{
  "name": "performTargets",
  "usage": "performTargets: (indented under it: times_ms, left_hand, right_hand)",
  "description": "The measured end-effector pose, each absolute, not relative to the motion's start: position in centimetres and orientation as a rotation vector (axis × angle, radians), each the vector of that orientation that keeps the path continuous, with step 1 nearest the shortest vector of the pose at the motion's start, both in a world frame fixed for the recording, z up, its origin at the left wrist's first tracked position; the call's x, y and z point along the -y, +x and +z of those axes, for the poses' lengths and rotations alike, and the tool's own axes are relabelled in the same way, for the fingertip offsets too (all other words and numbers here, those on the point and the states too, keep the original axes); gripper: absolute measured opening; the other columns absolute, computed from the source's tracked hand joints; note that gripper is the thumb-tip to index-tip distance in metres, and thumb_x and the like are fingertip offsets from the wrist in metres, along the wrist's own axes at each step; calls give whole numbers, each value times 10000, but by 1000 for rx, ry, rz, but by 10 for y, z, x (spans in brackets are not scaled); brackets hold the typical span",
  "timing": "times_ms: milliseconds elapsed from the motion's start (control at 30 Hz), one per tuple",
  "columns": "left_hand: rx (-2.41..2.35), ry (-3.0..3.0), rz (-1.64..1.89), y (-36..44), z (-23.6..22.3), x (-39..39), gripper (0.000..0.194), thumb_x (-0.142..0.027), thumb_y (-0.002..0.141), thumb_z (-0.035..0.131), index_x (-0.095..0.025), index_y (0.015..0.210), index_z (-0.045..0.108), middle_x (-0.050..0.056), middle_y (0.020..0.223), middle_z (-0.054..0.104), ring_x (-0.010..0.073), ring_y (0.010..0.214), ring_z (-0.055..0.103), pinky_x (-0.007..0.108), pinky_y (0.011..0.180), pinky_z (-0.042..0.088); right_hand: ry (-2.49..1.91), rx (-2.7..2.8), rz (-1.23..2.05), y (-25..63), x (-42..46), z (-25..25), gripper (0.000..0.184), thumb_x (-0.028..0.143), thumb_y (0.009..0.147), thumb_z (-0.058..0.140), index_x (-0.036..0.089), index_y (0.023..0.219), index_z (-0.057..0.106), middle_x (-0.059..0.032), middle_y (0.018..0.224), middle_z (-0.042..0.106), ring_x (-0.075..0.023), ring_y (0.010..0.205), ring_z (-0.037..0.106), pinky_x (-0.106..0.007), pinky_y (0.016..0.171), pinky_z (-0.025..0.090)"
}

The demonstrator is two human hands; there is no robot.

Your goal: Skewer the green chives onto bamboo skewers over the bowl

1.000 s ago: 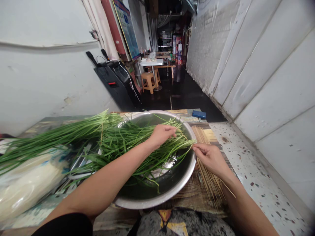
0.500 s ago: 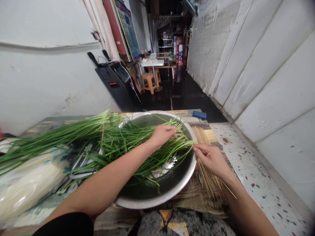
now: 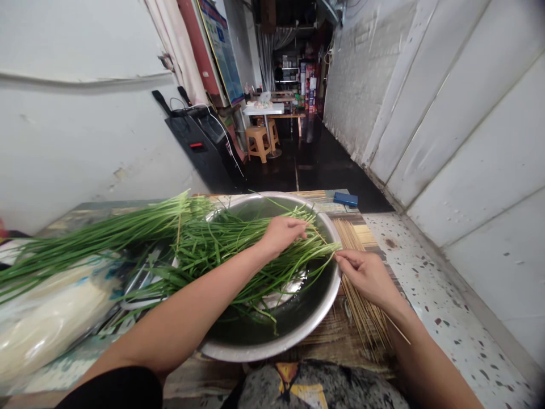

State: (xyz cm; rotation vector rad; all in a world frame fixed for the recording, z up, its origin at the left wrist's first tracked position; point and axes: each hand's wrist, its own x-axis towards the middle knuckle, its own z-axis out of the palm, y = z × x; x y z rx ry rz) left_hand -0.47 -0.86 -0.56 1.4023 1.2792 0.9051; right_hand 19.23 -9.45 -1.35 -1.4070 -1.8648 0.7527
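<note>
The left hand (image 3: 284, 234) lies over the chives (image 3: 225, 250), which are heaped in the basin (image 3: 255, 357) below and to the left of it, with its fingers bent and thumb near the forefinger, but I cannot tell if a stem is gripped there. The right hand (image 3: 361, 272), just beside it at the basin's rim, pinches the pale stem ends between thumb and forefinger. Beneath this right hand lie thin sticks (image 3: 361, 312), beyond it is a blue box (image 3: 345, 199), and well to the left of both hands rests a plastic bag (image 3: 46, 318).
</note>
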Motion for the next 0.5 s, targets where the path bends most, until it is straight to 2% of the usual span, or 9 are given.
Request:
performTargets:
  times_ms: [267, 500]
  left_hand:
    - [-1319, 1420, 940, -3, -6, 8, 211, -178, 640, 639, -105, 820, 722, 48, 675, 682, 93, 525, 521, 220, 557, 432]
    - [-1219, 1441, 940, -3, -9, 7, 242, -285, 731, 585, -107, 837, 711, 23, 597, 632, 70, 471, 451, 189, 473, 366]
  right_hand:
    - [-1404, 1865, 740, 191, 95, -14, 284, 295, 858, 444, 171, 813, 696, -4, 611, 631, -154, 636, 605, -256, 630, 486]
    - [-1403, 1868, 739, 191, 96, -12, 276, 284, 855, 447, 169, 799, 692, -7, 672, 659, -149, 654, 614, -240, 619, 470]
